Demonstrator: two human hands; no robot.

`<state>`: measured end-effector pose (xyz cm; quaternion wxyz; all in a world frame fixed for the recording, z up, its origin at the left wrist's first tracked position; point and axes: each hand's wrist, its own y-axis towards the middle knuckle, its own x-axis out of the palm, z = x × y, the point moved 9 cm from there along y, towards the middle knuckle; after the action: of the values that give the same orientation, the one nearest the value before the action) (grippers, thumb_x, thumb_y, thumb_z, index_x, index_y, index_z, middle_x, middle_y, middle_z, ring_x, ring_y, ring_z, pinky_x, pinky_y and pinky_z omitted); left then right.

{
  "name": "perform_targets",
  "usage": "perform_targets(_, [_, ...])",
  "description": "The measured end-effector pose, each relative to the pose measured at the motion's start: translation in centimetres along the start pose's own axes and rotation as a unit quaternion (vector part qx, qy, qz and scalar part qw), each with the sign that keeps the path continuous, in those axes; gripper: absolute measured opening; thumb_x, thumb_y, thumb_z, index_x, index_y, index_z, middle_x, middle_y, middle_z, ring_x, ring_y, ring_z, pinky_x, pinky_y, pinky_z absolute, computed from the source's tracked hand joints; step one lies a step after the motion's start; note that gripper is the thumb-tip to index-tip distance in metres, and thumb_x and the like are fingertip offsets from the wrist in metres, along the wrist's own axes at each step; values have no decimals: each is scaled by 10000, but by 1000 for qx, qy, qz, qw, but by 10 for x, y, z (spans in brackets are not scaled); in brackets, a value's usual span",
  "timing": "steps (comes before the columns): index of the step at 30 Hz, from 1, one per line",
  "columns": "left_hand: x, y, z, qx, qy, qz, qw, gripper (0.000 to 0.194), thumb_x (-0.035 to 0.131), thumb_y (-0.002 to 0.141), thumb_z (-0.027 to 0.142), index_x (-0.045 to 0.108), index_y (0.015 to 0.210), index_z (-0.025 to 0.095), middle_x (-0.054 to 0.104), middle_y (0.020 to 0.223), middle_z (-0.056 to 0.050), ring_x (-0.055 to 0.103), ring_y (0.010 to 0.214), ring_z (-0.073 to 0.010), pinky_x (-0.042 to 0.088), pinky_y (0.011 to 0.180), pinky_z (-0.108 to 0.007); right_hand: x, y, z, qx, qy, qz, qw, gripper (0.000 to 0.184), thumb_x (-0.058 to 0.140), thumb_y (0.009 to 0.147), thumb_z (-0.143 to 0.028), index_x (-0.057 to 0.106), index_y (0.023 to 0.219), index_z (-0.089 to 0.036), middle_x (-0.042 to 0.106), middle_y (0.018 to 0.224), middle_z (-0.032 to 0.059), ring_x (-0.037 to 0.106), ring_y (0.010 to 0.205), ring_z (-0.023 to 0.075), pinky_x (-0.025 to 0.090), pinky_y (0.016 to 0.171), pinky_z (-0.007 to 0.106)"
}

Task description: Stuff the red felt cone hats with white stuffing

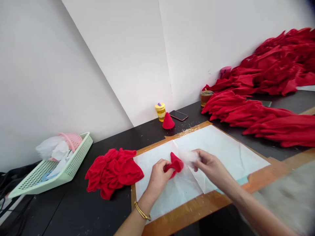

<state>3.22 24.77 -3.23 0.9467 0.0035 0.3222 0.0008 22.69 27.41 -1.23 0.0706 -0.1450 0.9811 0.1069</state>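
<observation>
Over the white sheet (pixel 204 141), my left hand (pixel 158 175) is closed around a small red felt cone (pixel 176 163), its mouth turned toward the right. My right hand (pixel 209 164) pinches a tuft of white stuffing (pixel 188 156) just to the right of that cone. A narrow gap, partly blurred, lies between the tuft and the red fabric. To the left of my left hand, a heap of limp red fabric pieces (pixel 114 170) rests on the black table. One stuffed red cone (pixel 168 121) stands upright behind the sheet.
A pale green basket (pixel 73 167) holding cloth and a pink basket sits at left. Behind are a yellow-lidded cup (pixel 160 112), a phone (pixel 179 115) and a glass jar (pixel 206 97). Large red fabric piles (pixel 275 65) fill the right. White stuffing (pixel 287 193) lies at front right.
</observation>
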Motion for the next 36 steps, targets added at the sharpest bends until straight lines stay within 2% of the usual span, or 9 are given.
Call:
perform_targets(4, [43,-20,8,28,-38,-132,990,178,672,837,251,725,953,127,672,834,-31,572,664,-112,448,622,-208,21,-23,5,45,110,18,993,187,607,805,-351,644,862,-176,633,778,0,580,720,168,472,681,261])
perform_targets(8, [51,-27,16,54,-22,-178,982,176,672,845,261,746,961,152,673,943,-40,576,708,-109,442,659,-219,19,-31,25,80,137,28,987,262,628,817,-405,643,931,-169,628,789,-2,557,713,168,456,674,266])
perform_targets(13, [50,-27,25,68,46,-139,987,185,734,779,264,729,942,175,665,915,-31,552,761,-142,421,735,-263,7,-35,33,88,155,62,982,288,643,832,-429,636,961,-172,650,861,14,573,778,177,471,738,277])
perform_targets(18, [53,-27,28,70,70,-118,988,123,563,803,119,672,772,165,650,871,-38,558,790,-149,390,752,-269,-6,-45,41,85,181,108,974,295,636,863,-416,629,1045,-184,674,898,21,602,799,182,485,713,265])
perform_targets(22, [48,-20,14,41,35,-83,995,155,494,878,174,612,779,163,634,827,-30,544,771,-142,400,755,-255,-3,-61,44,78,150,123,978,285,581,928,-406,590,1120,-195,674,769,-8,633,708,179,507,688,265])
perform_targets(24, [44,-16,5,16,3,-60,998,185,458,919,224,575,789,162,618,785,-20,534,736,-133,409,725,-243,6,-66,40,54,108,116,986,255,546,954,-390,583,1116,-196,675,741,-11,651,674,180,522,686,268])
perform_targets(27, [37,-14,-1,-8,-47,-26,999,191,426,941,258,537,818,163,603,768,-13,528,704,-122,425,678,-227,26,-68,26,-26,-26,84,996,208,509,921,-273,623,1077,-197,716,902,35,672,709,180,522,649,264])
perform_targets(31, [25,-18,10,1,-88,22,996,210,413,974,308,553,915,163,636,890,-35,575,811,-133,469,746,-230,46,-64,16,-104,-227,60,967,311,422,874,-149,667,1055,-213,712,1000,65,679,759,192,486,626,272])
perform_targets(36, [31,-36,37,75,-68,31,994,202,425,995,276,600,964,182,662,954,-46,607,869,-150,485,811,-262,43,-42,36,-2,-163,78,984,150,522,815,-244,645,744,-196,657,780,79,581,690,210,364,578,275])
